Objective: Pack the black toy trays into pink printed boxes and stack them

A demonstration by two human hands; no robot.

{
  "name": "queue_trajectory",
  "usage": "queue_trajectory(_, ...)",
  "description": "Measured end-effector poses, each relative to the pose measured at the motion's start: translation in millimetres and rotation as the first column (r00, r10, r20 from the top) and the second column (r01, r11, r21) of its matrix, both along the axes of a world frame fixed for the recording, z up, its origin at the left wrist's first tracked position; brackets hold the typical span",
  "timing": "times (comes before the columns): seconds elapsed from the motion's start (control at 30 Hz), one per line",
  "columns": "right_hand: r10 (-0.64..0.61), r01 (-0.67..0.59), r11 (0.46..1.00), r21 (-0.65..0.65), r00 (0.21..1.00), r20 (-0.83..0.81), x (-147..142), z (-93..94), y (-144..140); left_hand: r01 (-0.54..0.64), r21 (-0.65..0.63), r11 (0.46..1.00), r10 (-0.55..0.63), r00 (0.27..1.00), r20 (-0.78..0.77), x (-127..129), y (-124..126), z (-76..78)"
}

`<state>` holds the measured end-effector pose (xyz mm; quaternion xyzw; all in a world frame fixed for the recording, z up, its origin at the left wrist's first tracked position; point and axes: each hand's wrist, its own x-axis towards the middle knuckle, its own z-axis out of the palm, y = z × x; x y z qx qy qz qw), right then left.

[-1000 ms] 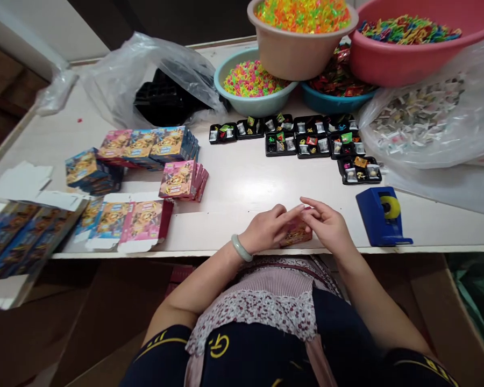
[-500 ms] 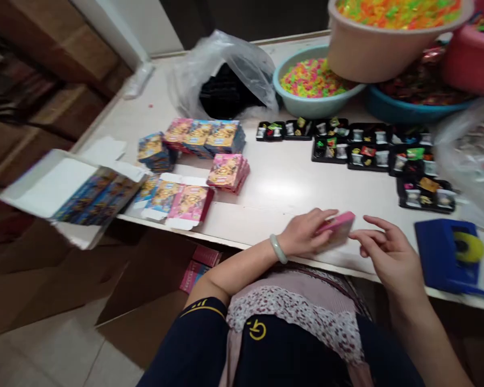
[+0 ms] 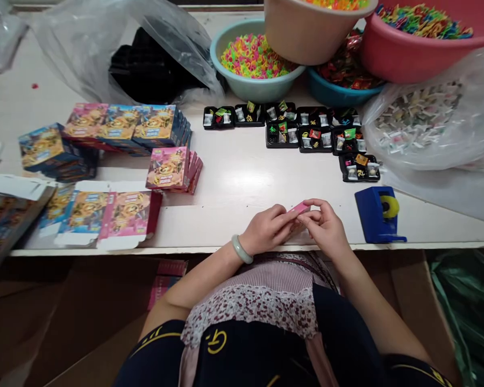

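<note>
- Bracing the pink box (image 3: 300,208) with the left hand (image 3: 268,228) while the right hand (image 3: 325,226) works its end looks like the sound way to me, watching from afar.
- Both hands are narrow on that box: I see the left fingers wrapped along it and the right thumb and forefinger pinching its right end.
- The box sits between the hands, tilted, by the front edge of the table (image 3: 242,183); I cannot tell whether it touches the surface.
- I would press lightly and evenly, since thin card probably creases under a hard pinch, and line up the edges first.
- I count one tape dispenser (image 3: 369,215), just right of the right hand.
- Filled black trays (image 3: 360,174): nine, five in back, three in the middle, one in front.
- Basins: four, one pale blue (image 3: 258,88), one beige (image 3: 310,43), one darker blue (image 3: 342,97), one red-pink (image 3: 411,64).
- Box stacks behind the front edge: five, a blue stack (image 3: 44,148), a row of three stacks (image 3: 119,123) and a pink stack (image 3: 167,169); I cannot count every box inside them.
- Groups of cartons with flaps out (image 3: 86,212), near the front edge: three, two blue and one pink.
- Bracelets: one pale bracelet (image 3: 242,250), on the left wrist.
</note>
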<state>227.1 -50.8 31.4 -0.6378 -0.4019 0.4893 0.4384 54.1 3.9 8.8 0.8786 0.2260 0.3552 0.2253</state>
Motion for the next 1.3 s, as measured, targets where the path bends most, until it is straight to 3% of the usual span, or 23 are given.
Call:
queue_trajectory(0.13,-0.005,0.005,1.0,0.013,1.0,-0.015,0,-2.6,-3,-0.04,-0.08,0.996,0.043,0.998,0.037,2,-1,0.7)
queue_trajectory(0.27,-0.026,0.036,0.997,0.069,0.99,-0.137,-1,2.9,-7,-0.063,-0.179,0.982,0.066,0.998,0.007,6,-4,6.3)
queue_trajectory(0.47,-0.051,0.055,0.998,0.037,0.993,-0.106,-1,4.7,-6,-0.039,-0.073,0.997,0.033,0.996,-0.082,4,-4,8.4)
queue_trajectory(0.63,-0.046,0.046,0.999,-0.018,0.999,0.022,2,-0.8,-3,0.041,0.012,0.999,-0.04,0.995,-0.087,2,2,5.5)
queue_trajectory(0.77,-0.012,0.024,0.999,-0.046,0.972,0.234,5,1.0,-2,0.058,-0.057,0.997,-0.056,0.998,0.024,2,8,0.2)
queue_trajectory(0.9,0.011,0.003,1.0,-0.025,0.833,0.553,12,-0.2,1,0.053,-0.195,0.979,-0.028,0.991,0.128,5,5,-5.9)
queue_trajectory(1.0,0.001,-0.028,0.999,0.027,0.722,0.692,17,-12.0,10,0.088,-0.313,0.946,-0.03,0.982,0.186,1,5,-5.8)
queue_trajectory(1.07,0.04,-0.17,0.979,0.115,0.71,0.703,17,-23.8,18,0.053,-0.4,0.915,0.033,0.978,0.205,-16,17,1.2)
queue_trajectory(1.17,0.196,-0.446,0.866,0.228,0.721,0.664,12,-38.7,24,-0.142,-0.528,0.837,0.258,0.954,0.151,-73,51,28.6)
queue_trajectory(1.23,0.275,-0.519,0.816,0.253,0.735,0.62,10,-44.4,23,-0.298,-0.585,0.755,0.4,0.915,0.05,-125,78,52.1)
queue_trajectory(1.3,0.303,-0.507,0.828,0.239,0.763,0.571,7,-46.7,21,-0.416,-0.612,0.672,0.528,0.85,0.002,-174,106,69.6)
